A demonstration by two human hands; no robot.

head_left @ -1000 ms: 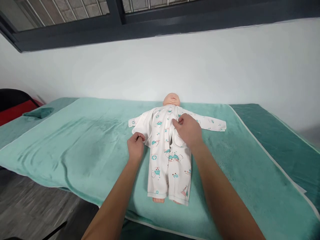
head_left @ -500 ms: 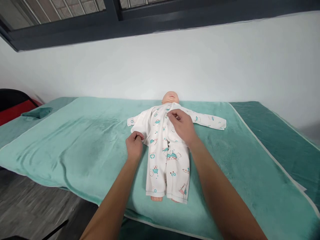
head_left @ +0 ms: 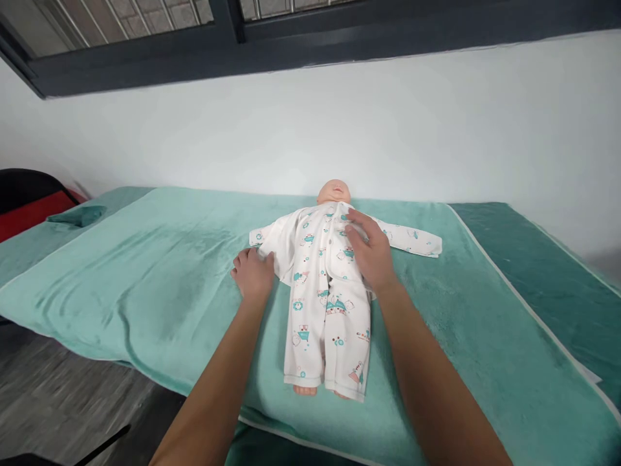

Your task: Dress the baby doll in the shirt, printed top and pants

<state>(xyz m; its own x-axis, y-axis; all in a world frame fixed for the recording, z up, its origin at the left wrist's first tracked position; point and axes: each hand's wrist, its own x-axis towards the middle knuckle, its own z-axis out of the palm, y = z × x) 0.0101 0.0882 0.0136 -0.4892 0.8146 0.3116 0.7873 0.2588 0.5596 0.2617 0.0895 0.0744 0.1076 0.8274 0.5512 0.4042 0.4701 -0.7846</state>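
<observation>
A baby doll (head_left: 334, 190) lies on its back, its head toward the wall and its feet toward me. White printed baby clothes, a long-sleeved top (head_left: 317, 236) and trousers (head_left: 303, 340), cover it; only the head and the toes show. My left hand (head_left: 255, 273) is open beside the top's left side, fingers spread by the lower edge of the sleeve; whether they touch the cloth I cannot tell. Over the right half of the chest my right hand (head_left: 372, 251) is open, thumb and fingers apart, with nothing between them.
A green plush blanket (head_left: 160, 278) covers the bed or table under the doll. Darker green cloth (head_left: 543, 259) lies along the right side. Behind stands a white wall (head_left: 310, 129) below a dark window frame (head_left: 388, 32). A red and black chair (head_left: 33, 207) is at the far left.
Both hands have opened from a pinch. My right hand has shifted right and let go of the top's front; my left hand has lifted slightly away from the top's side edge.
</observation>
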